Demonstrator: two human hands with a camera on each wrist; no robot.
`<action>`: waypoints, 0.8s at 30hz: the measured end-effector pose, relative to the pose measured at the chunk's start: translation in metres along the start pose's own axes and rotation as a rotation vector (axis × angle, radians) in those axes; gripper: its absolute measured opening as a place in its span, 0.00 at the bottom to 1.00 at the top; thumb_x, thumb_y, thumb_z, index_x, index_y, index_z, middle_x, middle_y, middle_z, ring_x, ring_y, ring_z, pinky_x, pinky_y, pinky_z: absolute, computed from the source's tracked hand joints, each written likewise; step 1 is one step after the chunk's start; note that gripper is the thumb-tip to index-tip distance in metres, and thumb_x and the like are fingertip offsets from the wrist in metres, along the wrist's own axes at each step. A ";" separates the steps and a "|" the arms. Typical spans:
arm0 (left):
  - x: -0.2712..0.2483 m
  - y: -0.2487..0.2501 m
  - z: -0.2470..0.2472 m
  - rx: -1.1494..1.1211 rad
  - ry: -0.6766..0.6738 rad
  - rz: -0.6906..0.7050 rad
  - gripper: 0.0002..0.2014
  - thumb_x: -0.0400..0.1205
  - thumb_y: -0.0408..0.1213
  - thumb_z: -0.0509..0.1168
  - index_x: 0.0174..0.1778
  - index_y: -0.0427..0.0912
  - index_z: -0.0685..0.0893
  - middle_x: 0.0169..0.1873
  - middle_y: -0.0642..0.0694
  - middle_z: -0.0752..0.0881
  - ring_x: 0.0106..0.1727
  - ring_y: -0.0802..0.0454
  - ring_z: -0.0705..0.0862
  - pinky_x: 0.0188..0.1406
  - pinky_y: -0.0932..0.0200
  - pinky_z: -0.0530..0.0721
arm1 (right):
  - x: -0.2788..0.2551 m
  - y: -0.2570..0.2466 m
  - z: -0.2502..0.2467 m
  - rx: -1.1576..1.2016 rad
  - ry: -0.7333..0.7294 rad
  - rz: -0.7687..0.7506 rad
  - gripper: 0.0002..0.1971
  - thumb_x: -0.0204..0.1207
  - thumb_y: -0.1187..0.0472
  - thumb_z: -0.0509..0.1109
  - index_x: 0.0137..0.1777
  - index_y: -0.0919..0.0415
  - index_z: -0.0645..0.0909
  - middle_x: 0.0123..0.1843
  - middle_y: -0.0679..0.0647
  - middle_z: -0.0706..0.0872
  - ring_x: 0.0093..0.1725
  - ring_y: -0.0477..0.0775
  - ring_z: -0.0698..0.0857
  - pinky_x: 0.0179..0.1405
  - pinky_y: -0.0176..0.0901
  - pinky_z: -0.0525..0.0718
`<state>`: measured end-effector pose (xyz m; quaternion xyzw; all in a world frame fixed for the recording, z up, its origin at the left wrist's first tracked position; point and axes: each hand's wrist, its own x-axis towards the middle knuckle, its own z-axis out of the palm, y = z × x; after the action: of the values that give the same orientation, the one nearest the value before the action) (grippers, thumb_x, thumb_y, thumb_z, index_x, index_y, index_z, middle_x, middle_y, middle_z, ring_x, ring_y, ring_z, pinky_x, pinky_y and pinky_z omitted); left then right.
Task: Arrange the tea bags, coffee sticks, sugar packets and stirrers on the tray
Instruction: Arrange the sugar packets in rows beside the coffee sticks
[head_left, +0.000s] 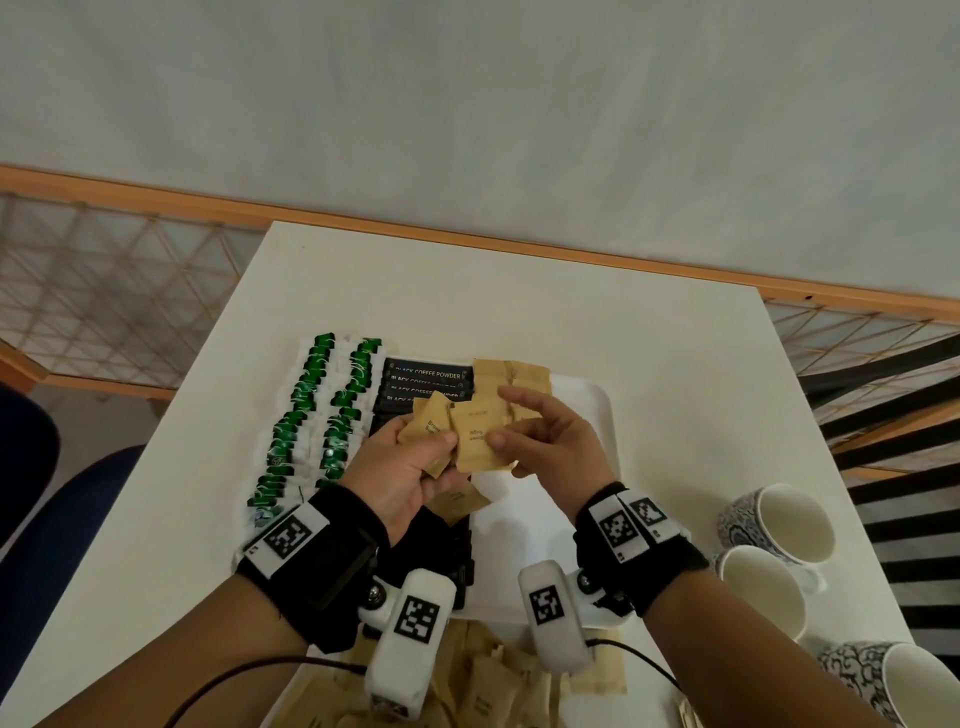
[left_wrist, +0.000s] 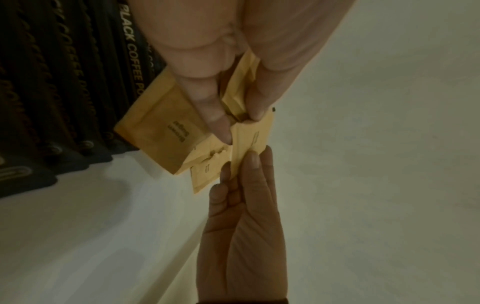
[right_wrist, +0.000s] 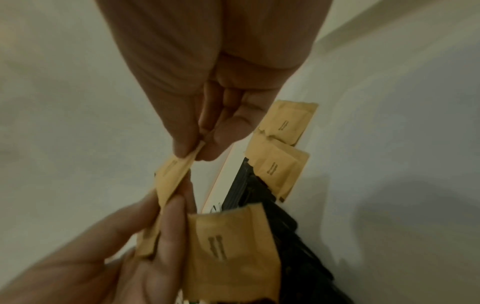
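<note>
Above the white tray (head_left: 607, 415), my left hand (head_left: 441, 448) grips a small bunch of brown sugar packets (head_left: 432, 427). My right hand (head_left: 500, 422) pinches the edge of one sugar packet (head_left: 479, 441) from that bunch between thumb and fingers. In the left wrist view the pinched packet (left_wrist: 250, 139) sits between the two hands. The right wrist view shows its thin edge (right_wrist: 176, 172) in my fingertips. On the tray lie two rows of green tea bags (head_left: 311, 415), a column of black coffee sticks (head_left: 426, 379) and a few laid sugar packets (head_left: 519, 376).
A loose pile of brown sugar packets (head_left: 483, 686) lies at the near table edge below my wrists. Three patterned cups (head_left: 779, 519) stand at the right of the white table. A wooden rail and lattice run behind the table.
</note>
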<state>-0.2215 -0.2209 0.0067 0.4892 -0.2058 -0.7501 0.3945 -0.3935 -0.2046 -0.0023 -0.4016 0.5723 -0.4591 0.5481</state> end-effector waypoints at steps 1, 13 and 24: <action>0.000 0.001 -0.001 -0.001 0.002 0.003 0.16 0.81 0.26 0.65 0.65 0.33 0.78 0.54 0.36 0.87 0.44 0.48 0.89 0.32 0.59 0.88 | 0.001 0.000 -0.004 0.021 0.023 0.019 0.21 0.70 0.70 0.77 0.61 0.51 0.82 0.37 0.52 0.88 0.35 0.44 0.85 0.33 0.35 0.82; 0.004 0.014 -0.009 -0.021 -0.033 0.041 0.12 0.82 0.28 0.63 0.60 0.29 0.82 0.43 0.39 0.90 0.38 0.51 0.90 0.35 0.61 0.89 | 0.010 0.027 -0.042 -0.038 0.347 0.207 0.05 0.76 0.66 0.72 0.42 0.55 0.85 0.34 0.52 0.87 0.32 0.51 0.83 0.37 0.43 0.84; -0.001 0.012 -0.006 -0.011 -0.051 0.018 0.08 0.82 0.28 0.63 0.56 0.31 0.83 0.44 0.37 0.90 0.38 0.50 0.90 0.34 0.61 0.89 | -0.012 0.030 -0.048 0.049 0.341 0.158 0.05 0.76 0.67 0.71 0.45 0.64 0.89 0.40 0.62 0.91 0.41 0.54 0.89 0.49 0.43 0.88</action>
<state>-0.2114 -0.2269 0.0132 0.4657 -0.2160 -0.7600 0.3987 -0.4390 -0.1818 -0.0290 -0.2584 0.6754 -0.4897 0.4871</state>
